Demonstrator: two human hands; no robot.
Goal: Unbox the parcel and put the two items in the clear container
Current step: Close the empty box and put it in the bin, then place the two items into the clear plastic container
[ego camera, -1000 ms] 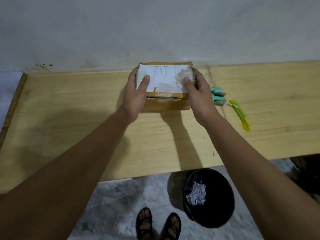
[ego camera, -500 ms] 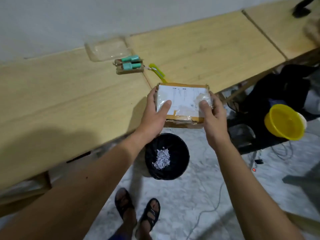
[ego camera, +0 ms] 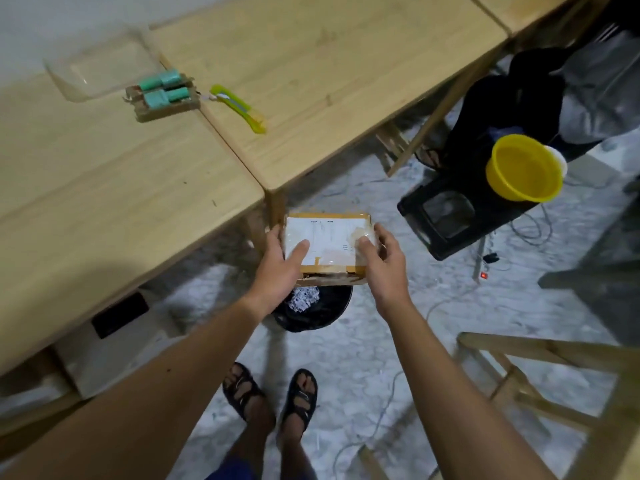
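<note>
The flat brown cardboard parcel box [ego camera: 329, 249], its top covered by a white shipping label under clear tape, is in the air off the table, directly above the black round bin [ego camera: 313, 308] that stands on the floor. The left hand [ego camera: 280, 268] grips the box's left edge, thumb laid on the label. The right hand [ego camera: 384, 265] holds its right edge with thumb on top and fingers curled round the side. Up and left of the box, on the pale wooden table [ego camera: 138, 188], lies an open cardboard tray with two teal cylindrical items [ego camera: 162, 95]. The clear plastic container [ego camera: 100, 67] sits touching that tray's far side, and a lime-green utility knife [ego camera: 239, 107] lies just right of it. Right of the box, a yellow plastic bowl [ego camera: 524, 168] rests on a black stool [ego camera: 450, 213].
</note>
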